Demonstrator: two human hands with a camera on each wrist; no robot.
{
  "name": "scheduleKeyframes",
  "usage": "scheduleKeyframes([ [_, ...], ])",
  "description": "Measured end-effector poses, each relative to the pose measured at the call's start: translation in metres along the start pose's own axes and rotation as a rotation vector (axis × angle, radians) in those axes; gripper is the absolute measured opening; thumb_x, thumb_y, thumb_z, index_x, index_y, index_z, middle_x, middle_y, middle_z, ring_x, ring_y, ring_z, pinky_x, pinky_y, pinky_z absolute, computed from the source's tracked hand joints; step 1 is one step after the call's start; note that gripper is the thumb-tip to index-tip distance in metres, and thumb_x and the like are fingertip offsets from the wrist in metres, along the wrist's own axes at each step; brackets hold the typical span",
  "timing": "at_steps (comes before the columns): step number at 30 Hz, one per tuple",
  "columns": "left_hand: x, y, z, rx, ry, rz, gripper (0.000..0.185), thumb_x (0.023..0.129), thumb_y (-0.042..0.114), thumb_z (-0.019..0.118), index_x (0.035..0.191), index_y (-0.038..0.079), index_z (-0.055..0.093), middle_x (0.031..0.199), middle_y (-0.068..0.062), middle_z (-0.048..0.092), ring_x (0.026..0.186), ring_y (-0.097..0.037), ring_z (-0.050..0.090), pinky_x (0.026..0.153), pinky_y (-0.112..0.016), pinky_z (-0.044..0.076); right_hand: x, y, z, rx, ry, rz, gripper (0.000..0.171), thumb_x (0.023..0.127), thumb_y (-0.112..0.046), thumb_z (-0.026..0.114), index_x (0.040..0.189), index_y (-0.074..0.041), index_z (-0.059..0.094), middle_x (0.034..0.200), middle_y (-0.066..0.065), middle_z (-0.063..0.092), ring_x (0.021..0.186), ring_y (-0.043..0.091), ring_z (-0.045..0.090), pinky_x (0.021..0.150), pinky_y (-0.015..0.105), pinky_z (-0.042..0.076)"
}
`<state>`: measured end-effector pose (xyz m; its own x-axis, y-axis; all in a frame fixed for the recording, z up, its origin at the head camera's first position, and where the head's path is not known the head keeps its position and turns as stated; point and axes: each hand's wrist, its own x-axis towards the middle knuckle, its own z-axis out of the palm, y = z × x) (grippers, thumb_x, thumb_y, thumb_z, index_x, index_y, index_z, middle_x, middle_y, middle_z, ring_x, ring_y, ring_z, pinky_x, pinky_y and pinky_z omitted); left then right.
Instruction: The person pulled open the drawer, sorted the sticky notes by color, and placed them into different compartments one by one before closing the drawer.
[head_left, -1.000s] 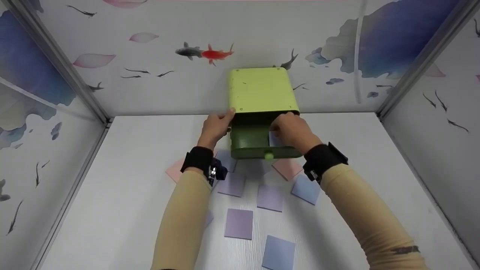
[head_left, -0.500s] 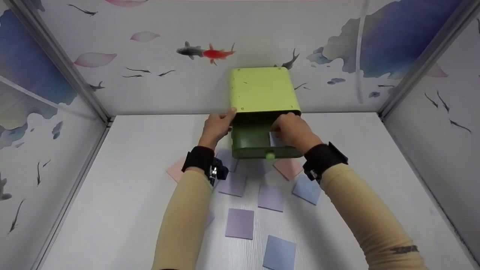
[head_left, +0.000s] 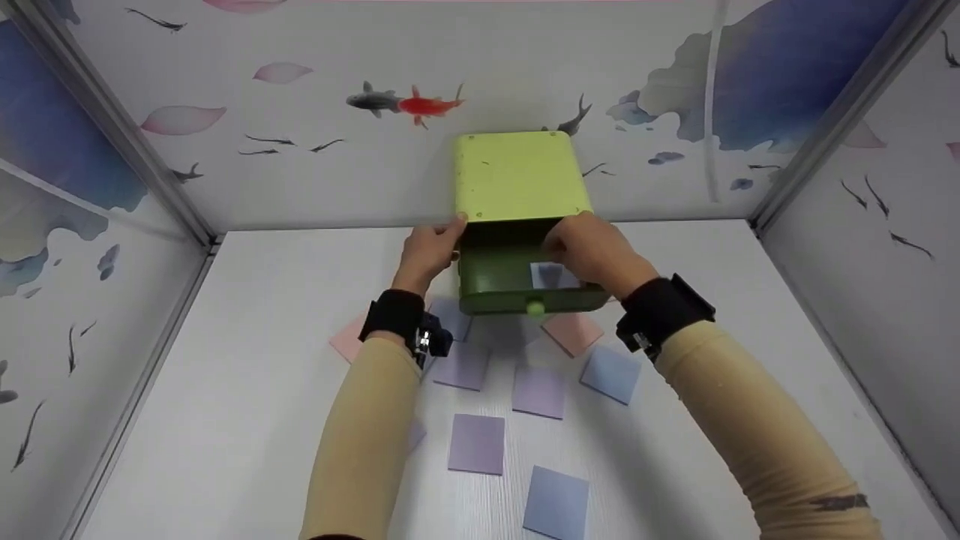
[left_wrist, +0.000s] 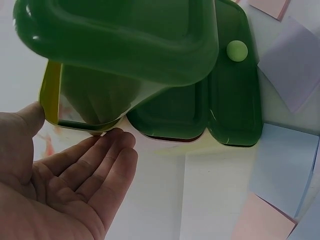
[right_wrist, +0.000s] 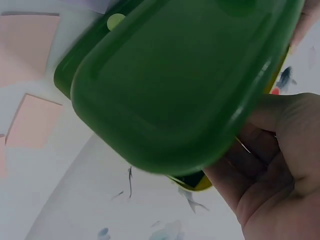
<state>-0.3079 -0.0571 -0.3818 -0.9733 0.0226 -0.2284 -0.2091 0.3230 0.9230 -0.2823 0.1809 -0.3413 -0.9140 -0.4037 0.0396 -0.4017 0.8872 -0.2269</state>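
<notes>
A yellow-green cabinet [head_left: 521, 176] stands against the back wall, its green top drawer [head_left: 495, 262] pulled out by the light green knob's [head_left: 535, 308] side. My left hand [head_left: 429, 251] rests on the cabinet's front left corner, thumb at the top edge. In the left wrist view its fingers [left_wrist: 102, 175] lie fairly straight along the side wall. My right hand [head_left: 596, 251] reaches over the drawer's right side with fingers bent loosely inside. A pale blue square [head_left: 551, 275] lies in the drawer below those fingers. In the right wrist view the drawer hides the fingertips.
Purple squares [head_left: 476, 444], blue squares [head_left: 611, 373] and pink squares [head_left: 572, 334] lie scattered on the white table [head_left: 247, 390] before the cabinet. Two more green drawers [left_wrist: 172, 112] sit below, pushed in. Patterned walls enclose the table at the back and both sides.
My right hand has shifted up and slightly right, off the pale blue square, which now shows more fully in the drawer. The left hand has stayed on the cabinet's corner.
</notes>
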Motion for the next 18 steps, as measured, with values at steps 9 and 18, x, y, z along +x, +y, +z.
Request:
scheduleKeyframes([
  [9,-0.002,0.002,-0.001,0.051,0.004,0.009,0.052,0.098,0.051,0.049,0.114,0.003,0.062,0.121,-0.014,0.061,0.108,-0.025,0.062,0.093,-0.035,0.051,-0.011,-0.001,-0.024,0.0,-0.057,-0.002,0.014,0.092,-0.007,0.064,0.096,-0.008,0.077,0.094,0.008,0.075,0.087,0.025,0.067,0.082,0.044,0.055],
  [18,-0.004,0.008,-0.002,0.14,0.017,0.019,0.053,0.099,0.051,0.047,0.115,0.003,0.065,0.112,-0.013,0.066,0.098,-0.022,0.062,0.085,-0.033,0.05,-0.023,0.008,-0.033,0.01,-0.059,-0.001,0.012,0.09,-0.007,0.067,0.096,-0.007,0.077,0.091,0.008,0.074,0.082,0.023,0.065,0.079,0.042,0.056],
])
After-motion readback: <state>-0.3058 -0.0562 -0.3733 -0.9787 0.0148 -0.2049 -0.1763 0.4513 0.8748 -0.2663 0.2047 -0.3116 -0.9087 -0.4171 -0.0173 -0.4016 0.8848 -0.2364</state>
